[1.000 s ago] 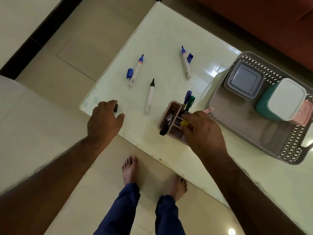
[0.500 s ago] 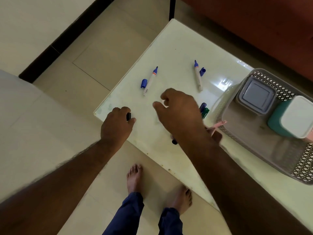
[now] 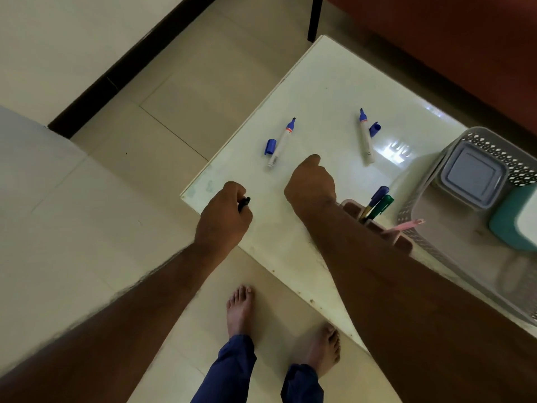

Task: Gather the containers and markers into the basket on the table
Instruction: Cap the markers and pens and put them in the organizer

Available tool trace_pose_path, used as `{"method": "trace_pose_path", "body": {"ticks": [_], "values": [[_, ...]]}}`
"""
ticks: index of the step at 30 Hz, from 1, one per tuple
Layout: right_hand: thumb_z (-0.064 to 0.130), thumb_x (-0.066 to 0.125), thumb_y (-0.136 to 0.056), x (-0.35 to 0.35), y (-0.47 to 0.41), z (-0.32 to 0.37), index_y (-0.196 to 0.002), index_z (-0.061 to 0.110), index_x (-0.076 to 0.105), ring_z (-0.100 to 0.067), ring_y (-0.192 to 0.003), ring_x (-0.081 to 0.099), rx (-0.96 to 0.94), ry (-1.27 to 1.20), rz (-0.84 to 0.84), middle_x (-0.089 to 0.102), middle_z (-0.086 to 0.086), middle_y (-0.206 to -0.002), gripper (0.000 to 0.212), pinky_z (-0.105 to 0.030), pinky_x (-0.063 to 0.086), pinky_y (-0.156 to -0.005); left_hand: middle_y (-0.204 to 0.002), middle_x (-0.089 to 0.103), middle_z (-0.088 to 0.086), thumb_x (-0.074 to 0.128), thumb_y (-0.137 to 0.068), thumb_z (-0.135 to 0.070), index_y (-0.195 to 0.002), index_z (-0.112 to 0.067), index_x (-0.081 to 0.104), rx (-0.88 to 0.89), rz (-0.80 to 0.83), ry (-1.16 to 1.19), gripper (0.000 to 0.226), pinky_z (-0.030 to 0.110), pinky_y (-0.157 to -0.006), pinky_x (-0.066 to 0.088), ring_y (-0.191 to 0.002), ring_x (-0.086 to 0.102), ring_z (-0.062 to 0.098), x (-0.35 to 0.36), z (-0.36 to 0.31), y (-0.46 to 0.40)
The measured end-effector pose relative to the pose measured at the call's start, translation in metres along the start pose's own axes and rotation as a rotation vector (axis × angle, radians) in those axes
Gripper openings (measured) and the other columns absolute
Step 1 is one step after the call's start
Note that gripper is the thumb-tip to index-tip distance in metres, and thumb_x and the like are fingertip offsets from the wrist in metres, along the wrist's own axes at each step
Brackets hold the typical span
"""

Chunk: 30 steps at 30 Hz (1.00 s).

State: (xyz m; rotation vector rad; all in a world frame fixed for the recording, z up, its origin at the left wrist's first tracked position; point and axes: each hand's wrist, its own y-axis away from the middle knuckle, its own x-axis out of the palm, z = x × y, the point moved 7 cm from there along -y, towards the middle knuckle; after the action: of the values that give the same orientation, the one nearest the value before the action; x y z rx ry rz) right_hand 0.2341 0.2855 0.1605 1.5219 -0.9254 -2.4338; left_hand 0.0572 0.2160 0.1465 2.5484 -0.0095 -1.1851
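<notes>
Black cap (image 3: 244, 203) in left grip (image 3: 223, 216)

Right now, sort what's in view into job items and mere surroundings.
Job: basket; grey container and teal container inside it; pink holder with pens; two uncapped blue markers, their caps; black cap in left hand.

Surroundings: table, floor, feet.

Both forearms are bare from elbow to wrist, with no sleeve, watch or ring on the left hand (image 3: 223, 216) or the right hand (image 3: 312, 184). Dark blue trousers (image 3: 232, 370) reach the ankles, and both feet (image 3: 239, 308) are bare.
</notes>
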Motion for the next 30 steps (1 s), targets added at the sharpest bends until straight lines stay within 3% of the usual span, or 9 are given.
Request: {"method": "trace_pose_path", "body": {"ticks": [2, 3, 6, 9, 12, 13, 17, 22, 30], "values": [[0.012, 0.060, -0.090, -0.005, 0.005, 0.007, -0.144, -0.001, 0.029, -0.027, -0.099, 0.065, -0.023, -0.020, 0.016, 0.063, -0.014, -0.115, 0.063, -0.031, 0.049, -0.071, -0.103, 0.065, -0.005, 0.063, -0.089, -0.011, -0.114, -0.015, 0.054, -0.025, 0.003, 0.101, 0.026, 0.020, -0.074, 0.043, -0.089, 0.062, 0.013, -0.004, -0.001, 0.002], [0.012, 0.061, -0.089, -0.009, 0.009, 0.011, -0.138, 0.000, 0.035, -0.022, -0.085, 0.064, -0.046, -0.034, 0.010, 0.063, -0.009, -0.101, 0.058, -0.028, 0.047, -0.062, -0.101, 0.065, -0.007, 0.064, -0.088, -0.010, -0.114, -0.015, 0.054, -0.038, -0.007, 0.153, 0.028, 0.015, -0.073, 0.043, -0.088, 0.062, 0.010, -0.008, -0.002, 0.003], [0.018, 0.061, -0.086, -0.033, 0.032, 0.017, -0.119, 0.012, 0.048, -0.014, -0.065, 0.051, -0.130, -0.131, -0.070, 0.047, 0.004, -0.075, 0.036, -0.027, 0.040, -0.053, -0.098, 0.068, -0.013, 0.067, -0.086, -0.006, -0.108, -0.016, 0.059, -0.073, -0.035, 0.347, 0.026, 0.005, -0.076, 0.045, -0.087, 0.064, -0.002, -0.020, -0.005, 0.002], [0.027, 0.058, -0.088, -0.053, 0.065, 0.009, -0.111, 0.025, 0.057, -0.014, -0.078, 0.059, -0.203, -0.251, -0.065, 0.060, 0.007, -0.086, 0.024, -0.029, 0.049, -0.065, -0.099, 0.072, -0.009, 0.066, -0.085, 0.000, -0.103, -0.014, 0.066, -0.095, -0.008, 0.540, 0.022, 0.019, -0.079, 0.054, -0.087, 0.066, 0.003, -0.030, -0.014, 0.001], [0.027, 0.056, -0.088, -0.061, 0.094, -0.010, -0.105, 0.033, 0.061, -0.016, -0.071, 0.061, -0.264, -0.331, -0.025, 0.064, 0.009, -0.091, 0.018, -0.037, 0.056, -0.063, -0.100, 0.074, 0.002, 0.064, -0.087, 0.004, -0.103, -0.012, 0.068, -0.152, 0.083, 0.754, 0.024, 0.032, -0.069, 0.060, -0.086, 0.069, 0.016, -0.035, -0.026, 0.004], [0.027, 0.056, -0.088, -0.062, 0.102, -0.017, -0.103, 0.034, 0.062, -0.017, -0.068, 0.061, -0.267, -0.352, -0.021, 0.063, 0.009, -0.089, 0.017, -0.039, 0.057, -0.063, -0.098, 0.073, 0.004, 0.064, -0.087, 0.005, -0.102, -0.013, 0.069, -0.135, 0.102, 0.776, 0.024, 0.033, -0.069, 0.060, -0.085, 0.069, 0.017, -0.037, -0.032, 0.004], [0.029, 0.057, -0.087, -0.061, 0.120, -0.040, -0.098, 0.035, 0.063, -0.006, -0.069, 0.057, -0.265, -0.327, -0.037, 0.061, 0.012, -0.081, 0.014, -0.026, 0.046, -0.058, -0.090, 0.072, 0.006, 0.061, -0.088, 0.007, -0.103, -0.011, 0.072, -0.091, 0.156, 0.795, 0.026, 0.028, -0.072, 0.058, -0.080, 0.068, 0.017, -0.039, -0.048, 0.009], [0.042, 0.059, -0.088, -0.058, 0.124, -0.050, -0.096, 0.037, 0.063, -0.004, -0.067, 0.055, -0.258, -0.318, -0.066, 0.060, 0.011, -0.082, 0.010, -0.022, 0.038, -0.054, -0.095, 0.074, 0.008, 0.057, -0.089, 0.012, -0.104, -0.007, 0.066, -0.094, 0.216, 0.875, 0.026, 0.028, -0.069, 0.058, -0.076, 0.069, 0.018, -0.033, -0.067, 0.016], [0.039, 0.059, -0.090, -0.062, 0.122, -0.060, -0.096, 0.035, 0.063, -0.003, -0.068, 0.056, -0.217, -0.388, -0.100, 0.063, 0.010, -0.084, 0.008, -0.021, 0.038, -0.055, -0.095, 0.074, 0.008, 0.052, -0.092, 0.012, -0.099, -0.007, 0.067, -0.113, 0.242, 0.894, 0.025, 0.027, -0.067, 0.059, -0.073, 0.067, 0.018, -0.029, -0.078, 0.018]]}}
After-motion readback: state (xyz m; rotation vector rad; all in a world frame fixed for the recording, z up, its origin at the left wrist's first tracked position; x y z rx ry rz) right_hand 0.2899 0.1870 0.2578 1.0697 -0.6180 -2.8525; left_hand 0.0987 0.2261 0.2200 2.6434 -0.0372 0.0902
